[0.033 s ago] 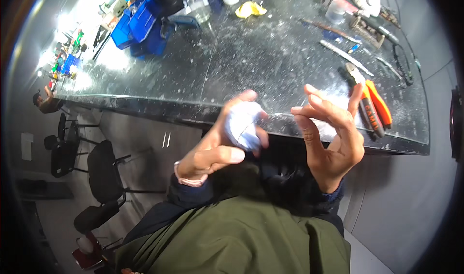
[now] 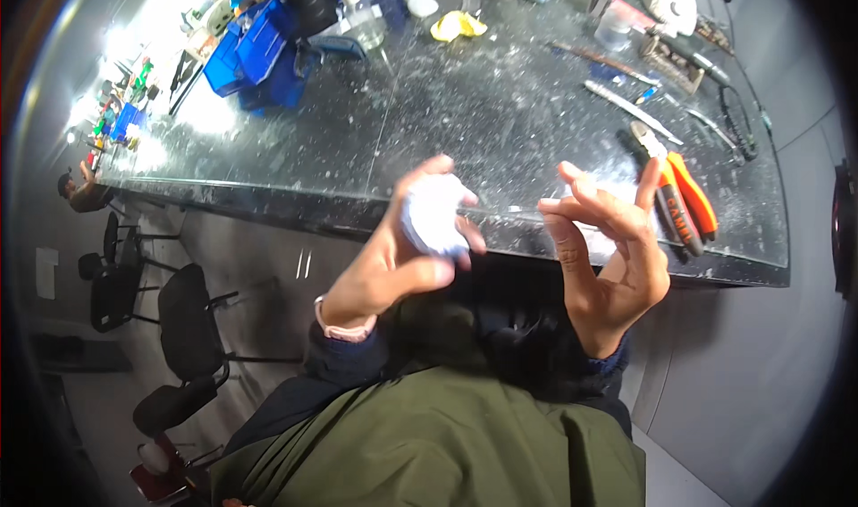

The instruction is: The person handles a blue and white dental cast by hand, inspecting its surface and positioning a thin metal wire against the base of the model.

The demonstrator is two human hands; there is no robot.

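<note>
My left hand [image 2: 380, 261] is wrapped round a rounded, palm-sized white piece [image 2: 433, 216] with a bluish edge, held over the front edge of the bench. Motion blur hides the piece's finer shape, so I cannot name its kind. To the right of it, my right hand [image 2: 617, 252] is raised with the thumb and index fingertips pinched together and the other fingers lifted. Anything in that pinch is too small to make out. Just beyond the right hand lie cutting pliers [image 2: 677, 205] with orange and black handles, resting on the bench.
The dark, dust-specked bench [image 2: 295, 145] carries blue bins [image 2: 237, 64], a clear pump bottle [image 2: 365, 29] and a yellow lump [image 2: 458, 26] at the back. A white stick-like tool [image 2: 633, 112] lies at the right. Chairs [image 2: 190, 319] and another person [image 2: 82, 192] are at the left.
My left hand has shifted slightly left and turned the white piece, so more of its white face shows. The right hand keeps its pinch, almost unmoved.
</note>
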